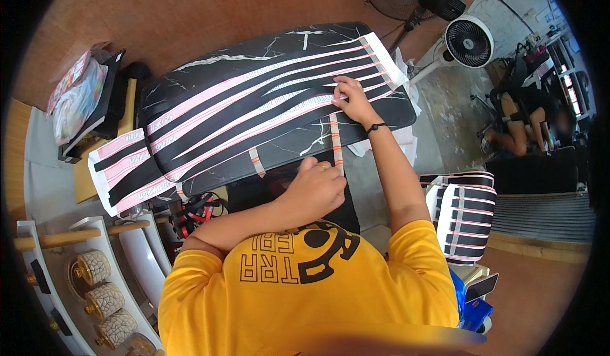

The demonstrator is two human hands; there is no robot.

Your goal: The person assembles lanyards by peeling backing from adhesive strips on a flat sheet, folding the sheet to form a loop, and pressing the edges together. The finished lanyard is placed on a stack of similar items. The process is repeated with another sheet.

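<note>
Long pink, white and black printed straps (254, 105) lie side by side across a black marble-patterned table (222, 62), with white strips at both ends. Toward the right end, my right hand (354, 102) is closed with thumb and fingers pinching the edge of one strap; some straps bunch and lift there. My left hand (314, 191) is curled in front of the near table edge, fingers closed at the lower end of a striped tape strip (336, 141) that hangs from the tabletop. Its fingertips are partly hidden. A shorter tape piece (257, 163) hangs farther left.
A bundle of similar straps (467, 216) sits at right, near a phone (481, 287). Two fans (469, 41) stand beyond the table. Shelves with patterned jars (114, 297) are at left, below a plastic bag (79, 95). Another person (524, 118) sits far right.
</note>
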